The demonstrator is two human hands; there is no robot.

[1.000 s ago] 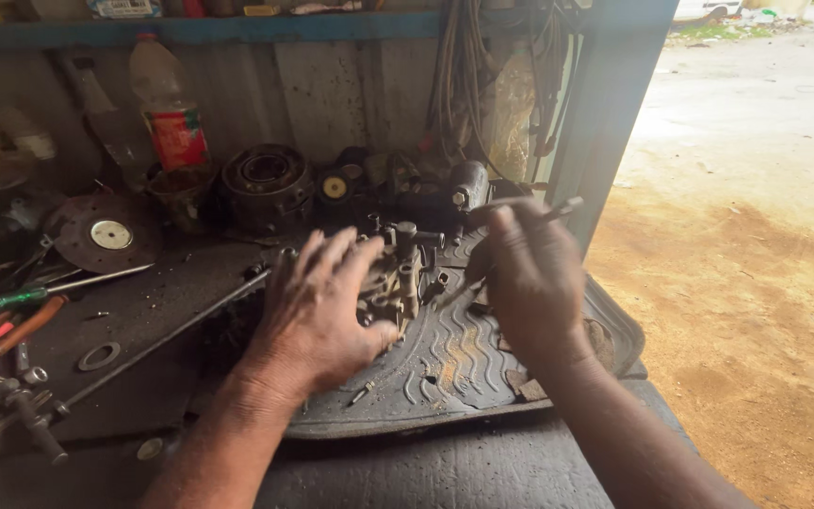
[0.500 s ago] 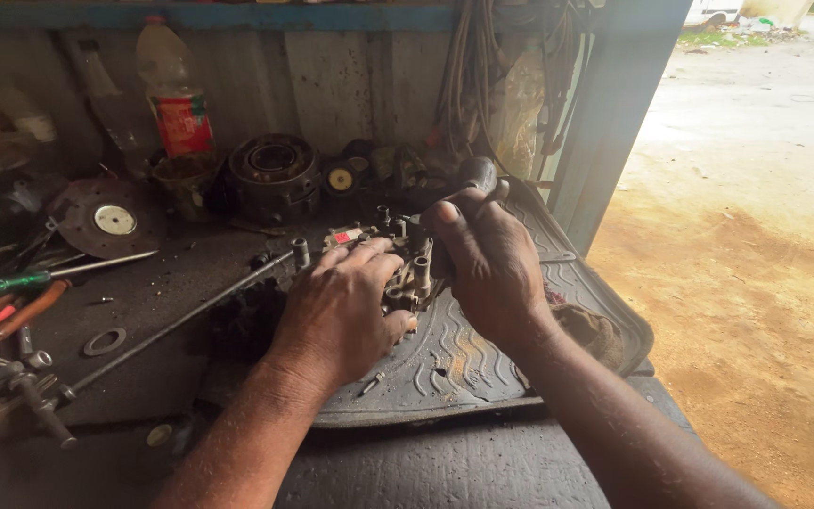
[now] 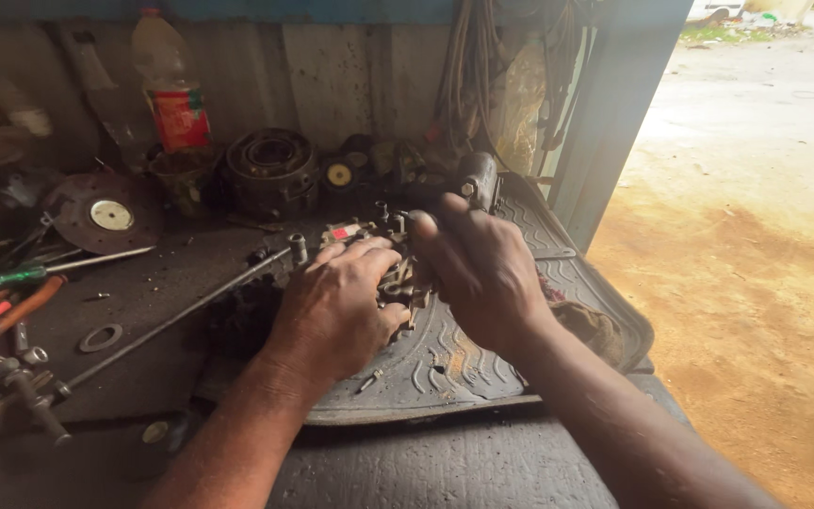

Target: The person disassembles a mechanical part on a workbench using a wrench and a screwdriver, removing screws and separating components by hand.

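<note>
Two hands (image 3: 407,292) on one carburetor (image 3: 398,273)

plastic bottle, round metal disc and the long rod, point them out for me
plastic bottle (image 3: 173,104), head view, on its red label
round metal disc (image 3: 108,213), head view, on its pale centre
long rod (image 3: 176,319), head view, mid shaft

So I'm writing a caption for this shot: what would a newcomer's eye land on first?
Both hands meet mid-frame on a small greasy metal assembly: the left hand presses on it, the right hand covers its far side, over a ribbed rubber mat. Behind, against the wall, stand a plastic bottle with a red label and a round metal housing.
</note>
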